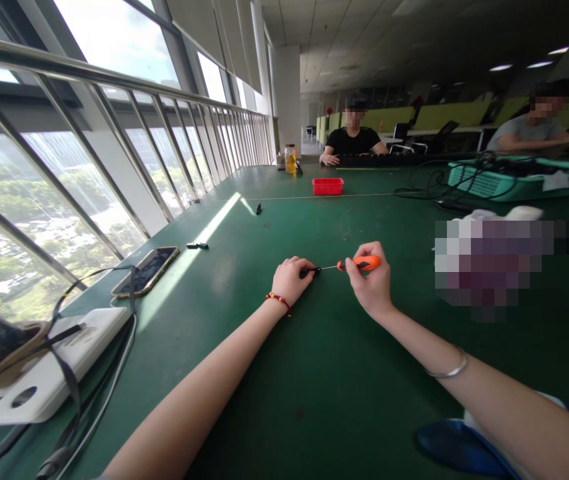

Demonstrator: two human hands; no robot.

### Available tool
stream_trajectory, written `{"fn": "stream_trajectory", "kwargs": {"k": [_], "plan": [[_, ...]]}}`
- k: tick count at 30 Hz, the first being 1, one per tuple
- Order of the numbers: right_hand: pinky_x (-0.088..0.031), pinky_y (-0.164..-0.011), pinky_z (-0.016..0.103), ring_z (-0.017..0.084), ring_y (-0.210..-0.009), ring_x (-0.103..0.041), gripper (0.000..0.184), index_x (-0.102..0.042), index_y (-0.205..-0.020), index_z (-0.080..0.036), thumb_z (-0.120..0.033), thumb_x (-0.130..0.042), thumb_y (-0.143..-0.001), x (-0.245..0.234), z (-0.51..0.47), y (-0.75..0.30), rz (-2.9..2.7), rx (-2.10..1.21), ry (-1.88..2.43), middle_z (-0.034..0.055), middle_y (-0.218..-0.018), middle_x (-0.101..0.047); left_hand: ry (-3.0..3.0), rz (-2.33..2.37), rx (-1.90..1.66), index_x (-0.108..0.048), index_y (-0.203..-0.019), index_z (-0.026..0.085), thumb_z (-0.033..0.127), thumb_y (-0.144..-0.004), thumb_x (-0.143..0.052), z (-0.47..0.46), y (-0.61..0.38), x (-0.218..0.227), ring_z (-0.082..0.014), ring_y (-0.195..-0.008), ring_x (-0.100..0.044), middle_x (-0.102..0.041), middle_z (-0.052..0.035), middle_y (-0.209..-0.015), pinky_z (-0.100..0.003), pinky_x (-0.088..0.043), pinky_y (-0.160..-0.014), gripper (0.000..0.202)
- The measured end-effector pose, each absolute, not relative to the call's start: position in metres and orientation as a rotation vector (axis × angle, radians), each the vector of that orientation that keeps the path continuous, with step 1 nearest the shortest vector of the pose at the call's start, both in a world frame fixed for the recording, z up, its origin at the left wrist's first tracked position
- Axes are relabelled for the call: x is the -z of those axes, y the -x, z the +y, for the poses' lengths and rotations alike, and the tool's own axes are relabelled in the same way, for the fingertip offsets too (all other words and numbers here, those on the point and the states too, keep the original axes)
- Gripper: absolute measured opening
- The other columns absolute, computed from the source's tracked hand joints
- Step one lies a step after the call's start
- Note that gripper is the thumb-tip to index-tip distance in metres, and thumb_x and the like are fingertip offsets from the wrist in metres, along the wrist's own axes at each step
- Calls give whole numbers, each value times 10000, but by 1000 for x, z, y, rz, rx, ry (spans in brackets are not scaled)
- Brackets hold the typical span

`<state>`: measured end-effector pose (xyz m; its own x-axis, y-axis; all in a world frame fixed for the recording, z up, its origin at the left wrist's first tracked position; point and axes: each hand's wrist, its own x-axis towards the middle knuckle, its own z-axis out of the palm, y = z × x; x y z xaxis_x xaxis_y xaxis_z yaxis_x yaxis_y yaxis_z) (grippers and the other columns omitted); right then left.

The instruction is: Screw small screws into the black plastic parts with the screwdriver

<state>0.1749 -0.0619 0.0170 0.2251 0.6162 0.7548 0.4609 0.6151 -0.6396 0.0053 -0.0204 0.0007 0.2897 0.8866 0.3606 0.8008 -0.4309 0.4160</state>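
Note:
Over the middle of the green table (244,300), my left hand (292,280) is closed on a small black part (309,272), whose exact kind is too small to make out. My right hand (372,283) grips the orange and black handle of a screwdriver (364,263). Its thin metal shaft points left, and the tip meets the end of the black part at my left fingertips. Two other small black pieces, one piece (197,246) by the strip of sunlight and another piece (258,209) farther back, lie on the table to the left.
On the left are a phone (147,272), a white power strip (64,367) and cables. A red tray (328,187) and a jar (290,160) stand farther back. At the right is a teal basket (519,180) with black cables. Two people sit beyond the table.

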Motion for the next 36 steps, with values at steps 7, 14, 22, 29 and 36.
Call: {"fn": "stream_trajectory", "kwargs": {"k": [7, 14, 22, 29, 36], "plan": [[-387, -535, 268, 117, -568, -445, 204, -369, -736, -236, -260, -571, -748, -16, -62, -175, -1420, -135, 983, -22, -712, -430, -2421, 1587, -808, -671, -872, 223, 242, -818, -536, -23, -6, -3, -193, -880, -562, -633, -34, -893, -310, -451, -807, 147], [-389, -544, 271, 117, -566, -447, 198, -372, -737, -236, -257, -568, -758, -17, -63, -174, -1438, -136, 965, -21, -713, -426, -2439, 1590, -800, -666, -880, 216, 244, -826, -526, -24, -6, -4, -197, -878, -557, -630, -37, -898, -312, -447, -800, 152], [-384, -524, 255, 102, -514, -448, 222, -396, -709, -229, -329, -584, -772, -18, -62, -176, -1459, -204, 1000, -36, -658, -462, -2440, 1588, -792, -668, -883, 217, 228, -814, -545, -24, -6, -4, -202, -882, -556, -633, -37, -906, -320, -446, -804, 142], [-407, -505, 235, 100, -522, -490, 215, -437, -824, -222, -324, -609, -743, -17, -63, -172, -1444, -230, 1004, -43, -671, -495, -2446, 1565, -799, -679, -882, 221, 225, -809, -568, -22, -5, -3, -196, -889, -558, -636, -28, -910, -315, -450, -806, 133], [-422, -501, 250, 110, -520, -496, 299, -412, -934, -226, -249, -597, -701, -14, -62, -172, -1446, -177, 969, -48, -683, -481, -2443, 1541, -829, -688, -882, 219, 219, -795, -585, -20, -4, 1, -191, -878, -559, -634, -26, -901, -313, -456, -810, 135]]}}
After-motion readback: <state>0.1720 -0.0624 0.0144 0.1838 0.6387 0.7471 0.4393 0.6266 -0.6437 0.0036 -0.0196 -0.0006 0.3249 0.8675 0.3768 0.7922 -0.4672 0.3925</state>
